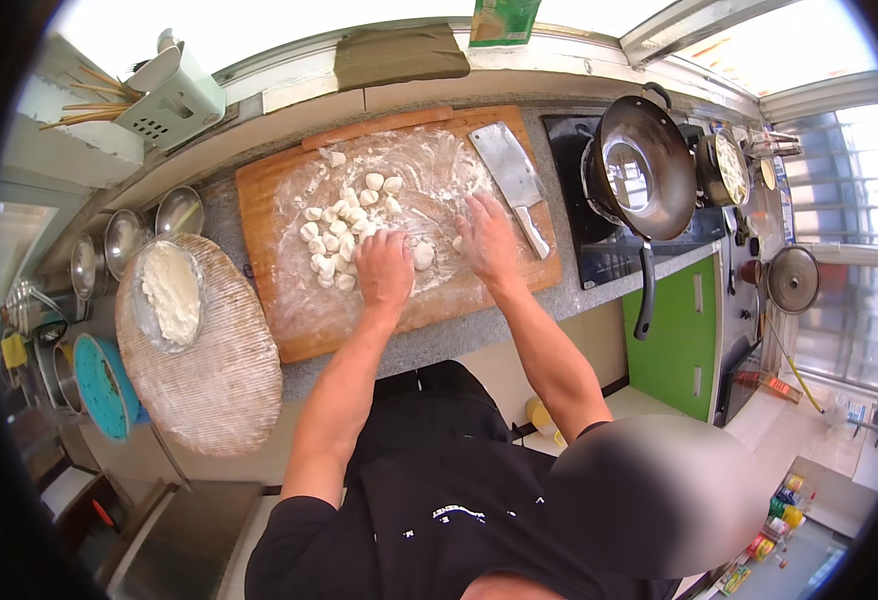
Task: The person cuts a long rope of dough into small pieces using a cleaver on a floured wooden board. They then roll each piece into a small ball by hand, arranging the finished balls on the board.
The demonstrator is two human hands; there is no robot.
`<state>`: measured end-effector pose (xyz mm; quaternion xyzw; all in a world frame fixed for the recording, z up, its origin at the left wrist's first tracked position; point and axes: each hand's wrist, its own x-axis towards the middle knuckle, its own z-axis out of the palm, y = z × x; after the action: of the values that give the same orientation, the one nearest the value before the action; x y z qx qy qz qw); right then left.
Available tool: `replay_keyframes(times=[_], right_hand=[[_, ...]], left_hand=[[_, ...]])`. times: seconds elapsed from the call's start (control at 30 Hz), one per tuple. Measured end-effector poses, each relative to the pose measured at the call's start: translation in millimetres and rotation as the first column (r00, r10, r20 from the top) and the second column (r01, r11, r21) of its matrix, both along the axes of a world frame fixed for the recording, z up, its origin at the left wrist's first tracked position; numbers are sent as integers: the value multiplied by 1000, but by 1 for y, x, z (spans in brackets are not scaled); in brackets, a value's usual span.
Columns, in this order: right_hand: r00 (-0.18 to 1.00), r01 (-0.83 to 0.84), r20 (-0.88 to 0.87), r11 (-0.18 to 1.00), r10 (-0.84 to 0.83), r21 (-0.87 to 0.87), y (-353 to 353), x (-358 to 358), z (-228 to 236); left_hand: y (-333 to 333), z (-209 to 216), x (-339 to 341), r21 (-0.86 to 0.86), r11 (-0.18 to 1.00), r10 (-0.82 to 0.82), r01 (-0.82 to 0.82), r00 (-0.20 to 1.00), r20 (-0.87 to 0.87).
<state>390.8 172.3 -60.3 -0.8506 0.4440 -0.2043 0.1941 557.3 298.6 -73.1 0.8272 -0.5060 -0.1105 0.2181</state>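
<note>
Many small pieces of white dough [334,228] lie in a cluster on a floured wooden board [304,330]. My left hand [386,265] rests palm down at the right edge of the cluster, fingers slightly bent over the nearest pieces. What lies under its palm is hidden. To its right is a flattened round of dough [423,255]. My right hand [489,240] is palm down over the board, fingers stretched out, with a small dough piece [457,243] beside its thumb. Beyond that hand, a cleaver [507,165] lies with its handle toward me.
A rolling pin [377,128] lies along the board's far edge. At left, a round woven tray [204,390] carries a bowl of flour [171,295]. A wok [674,150] sits on the black stove [599,255] at right, its handle reaching past the counter edge.
</note>
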Motion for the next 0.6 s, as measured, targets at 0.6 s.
replay_keyframes(times=[0.6], right_hand=[[914,33,363,926,-180,377,-9,-7,-37]], left_hand=[[-42,13,16,-6,968,250,-250,968,10]])
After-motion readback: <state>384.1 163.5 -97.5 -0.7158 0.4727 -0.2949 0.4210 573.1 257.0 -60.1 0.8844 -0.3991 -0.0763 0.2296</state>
